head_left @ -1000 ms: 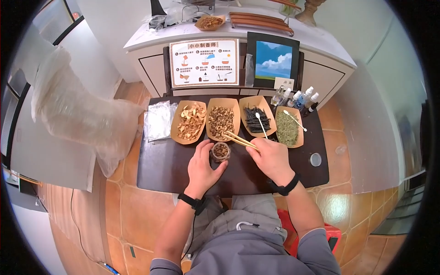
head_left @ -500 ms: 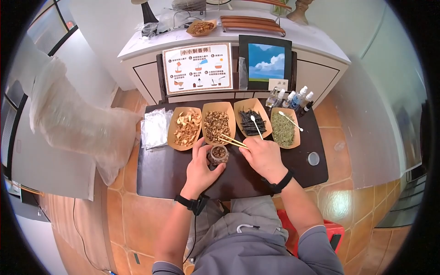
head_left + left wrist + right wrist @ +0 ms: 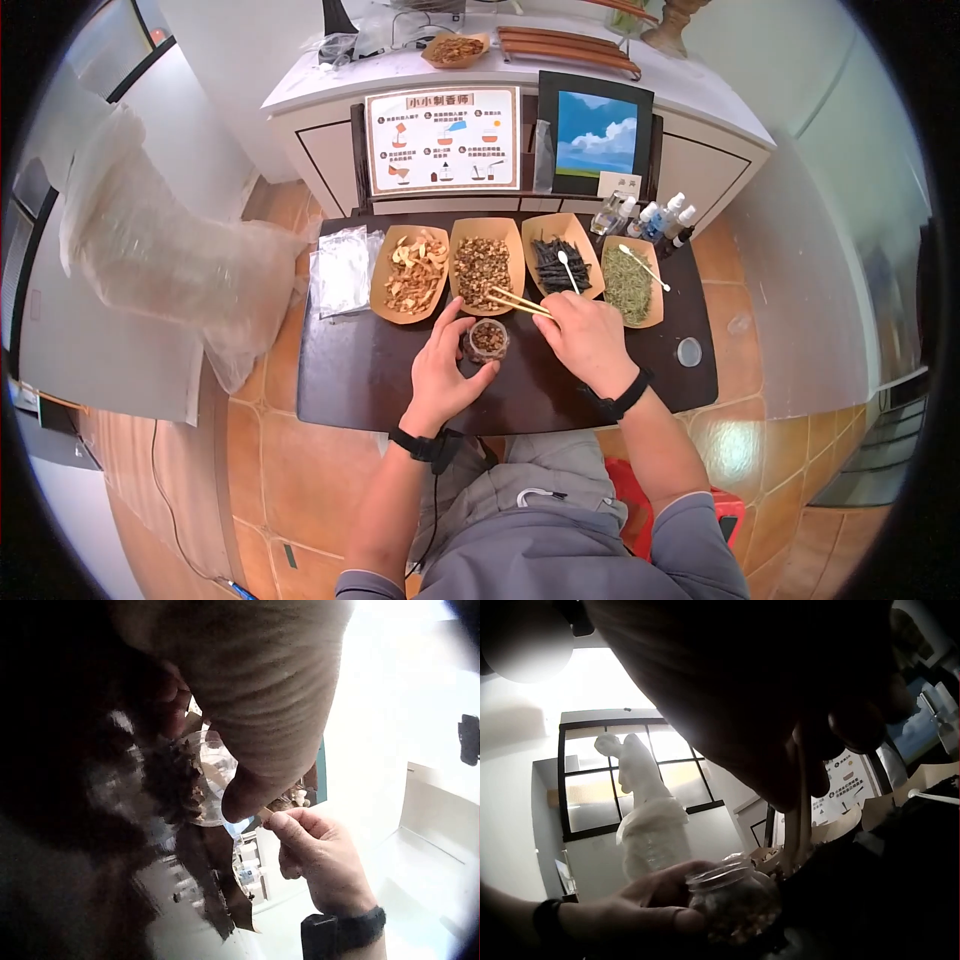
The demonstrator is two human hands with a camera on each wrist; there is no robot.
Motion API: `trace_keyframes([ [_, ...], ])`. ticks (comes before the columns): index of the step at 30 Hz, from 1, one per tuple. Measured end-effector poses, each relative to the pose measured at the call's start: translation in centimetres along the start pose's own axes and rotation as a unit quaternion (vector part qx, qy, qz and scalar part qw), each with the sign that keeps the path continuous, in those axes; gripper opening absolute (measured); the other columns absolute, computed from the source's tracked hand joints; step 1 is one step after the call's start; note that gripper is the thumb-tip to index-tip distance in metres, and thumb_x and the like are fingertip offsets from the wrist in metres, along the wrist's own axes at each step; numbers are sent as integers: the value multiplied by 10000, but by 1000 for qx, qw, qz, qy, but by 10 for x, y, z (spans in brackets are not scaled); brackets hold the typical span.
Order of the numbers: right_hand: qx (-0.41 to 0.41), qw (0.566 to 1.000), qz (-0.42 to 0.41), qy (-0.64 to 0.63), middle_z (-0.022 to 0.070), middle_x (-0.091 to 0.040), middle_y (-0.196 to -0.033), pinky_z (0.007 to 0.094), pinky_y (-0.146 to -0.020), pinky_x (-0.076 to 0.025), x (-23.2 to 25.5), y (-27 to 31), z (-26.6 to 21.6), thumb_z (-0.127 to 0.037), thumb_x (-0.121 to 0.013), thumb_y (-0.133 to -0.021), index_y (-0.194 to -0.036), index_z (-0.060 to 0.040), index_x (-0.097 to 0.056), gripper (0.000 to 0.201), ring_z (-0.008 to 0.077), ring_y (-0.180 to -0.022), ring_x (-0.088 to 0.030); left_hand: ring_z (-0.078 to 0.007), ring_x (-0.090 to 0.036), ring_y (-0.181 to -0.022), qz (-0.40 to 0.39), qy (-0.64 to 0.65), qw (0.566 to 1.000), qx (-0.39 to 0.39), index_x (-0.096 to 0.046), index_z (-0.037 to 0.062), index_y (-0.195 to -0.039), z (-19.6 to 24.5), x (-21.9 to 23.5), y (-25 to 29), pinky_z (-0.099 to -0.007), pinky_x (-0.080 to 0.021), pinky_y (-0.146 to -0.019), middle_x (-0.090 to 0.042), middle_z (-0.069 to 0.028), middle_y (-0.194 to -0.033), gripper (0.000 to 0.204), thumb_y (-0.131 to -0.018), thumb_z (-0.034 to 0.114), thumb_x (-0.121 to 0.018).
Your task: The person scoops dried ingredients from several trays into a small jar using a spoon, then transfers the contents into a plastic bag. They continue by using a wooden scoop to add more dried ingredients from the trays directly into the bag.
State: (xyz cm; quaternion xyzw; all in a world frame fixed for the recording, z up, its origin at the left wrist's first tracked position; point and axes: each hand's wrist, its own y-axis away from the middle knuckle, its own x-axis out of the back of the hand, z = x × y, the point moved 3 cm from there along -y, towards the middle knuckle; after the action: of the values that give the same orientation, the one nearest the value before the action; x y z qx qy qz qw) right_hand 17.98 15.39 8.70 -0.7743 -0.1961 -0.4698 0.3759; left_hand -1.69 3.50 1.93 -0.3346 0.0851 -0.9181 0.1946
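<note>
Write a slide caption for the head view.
Left hand around an open jar, right hand holding chopsticks at a tray of brown pieces.

Both our forearms angle inward here, the left forearm [image 3: 385, 515] and the right forearm [image 3: 663, 455] converging ahead of us. Our left hand [image 3: 443, 372] curves, thumb opposite fingers; our right hand [image 3: 585, 338] bends inward, back uppermost, fingers folded into a grip, the hands apart.
</note>
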Motion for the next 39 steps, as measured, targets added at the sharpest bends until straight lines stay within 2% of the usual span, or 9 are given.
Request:
trace_keyframes([
  [12,-10,998,44,42,77,-645,-838,456,-612,-547,-3,-4,4,-259,-754,-973,-936,-106,-643,193,325,-703,-696,-191,-644,-792,0,18,1000,2,-633,72,-1336,-3,-1,1,-324,-570,-763,-520,-111,-1651,683,-732,228,-911],
  [14,-14,998,45,48,80,-649,-842,456,-612,-549,-5,-3,7,-261,-752,-975,-938,-106,-645,192,327,-703,-699,-205,-654,-770,5,16,1000,-8,-629,77,-1326,-4,-1,1,-345,-581,-736,-527,-91,-1639,671,-738,254,-901],
  [17,-53,996,35,65,89,-670,-848,467,-617,-555,-7,-3,11,-275,-747,-981,-943,-105,-650,199,339,-708,-705,-202,-649,-763,8,23,1000,-11,-623,76,-1337,-5,-1,1,-341,-579,-735,-526,-98,-1640,676,-746,254,-898],
  [20,-84,996,16,31,104,-694,-813,488,-622,-555,-12,-3,14,-296,-737,-991,-908,-97,-658,230,358,-704,-708,-182,-612,-770,-3,36,999,7,-622,84,-1364,-5,0,1,-315,-561,-770,-515,-117,-1654,687,-750,221,-898],
  [23,-109,994,15,-2,123,-694,-731,511,-621,-544,-13,-4,15,-320,-719,-1008,-831,-82,-659,303,381,-694,-705,-174,-606,-774,-6,44,999,18,-616,90,-1372,-4,1,0,-312,-558,-774,-511,-112,-1659,687,-758,217,-896],
  [27,-115,993,-10,3,124,-692,-733,512,-617,-542,-13,-3,16,-330,-713,-1016,-829,-80,-661,316,382,-695,-704,-181,-622,-778,-5,53,998,20,-604,85,-1373,-7,0,0,-321,-568,-766,-518,-104,-1649,687,-756,213,-878],
  [32,-108,994,22,28,120,-696,-745,503,-610,-544,-11,-1,15,-340,-711,-1019,-812,-79,-661,337,372,-684,-703,-190,-638,-762,-7,64,998,28,-599,83,-1364,-5,2,0,-326,-580,-752,-529,-95,-1640,680,-747,205,-858],
  [34,-106,994,16,31,118,-698,-748,500,-610,-546,-10,0,13,-338,-710,-1021,-813,-81,-664,334,369,-685,-705,-172,-603,-808,-20,72,996,45,-593,73,-1389,-4,2,0,-312,-555,-803,-501,-97,-1662,703,-747,160,-864],
  [39,-88,996,10,14,114,-700,-747,494,-607,-549,-5,-1,5,-334,-708,-1026,-816,-82,-670,330,363,-686,-708,-170,-610,-808,-19,72,996,50,-593,68,-1402,-2,2,-1,-313,-555,-803,-500,-96,-1663,716,-743,151,-859],
])
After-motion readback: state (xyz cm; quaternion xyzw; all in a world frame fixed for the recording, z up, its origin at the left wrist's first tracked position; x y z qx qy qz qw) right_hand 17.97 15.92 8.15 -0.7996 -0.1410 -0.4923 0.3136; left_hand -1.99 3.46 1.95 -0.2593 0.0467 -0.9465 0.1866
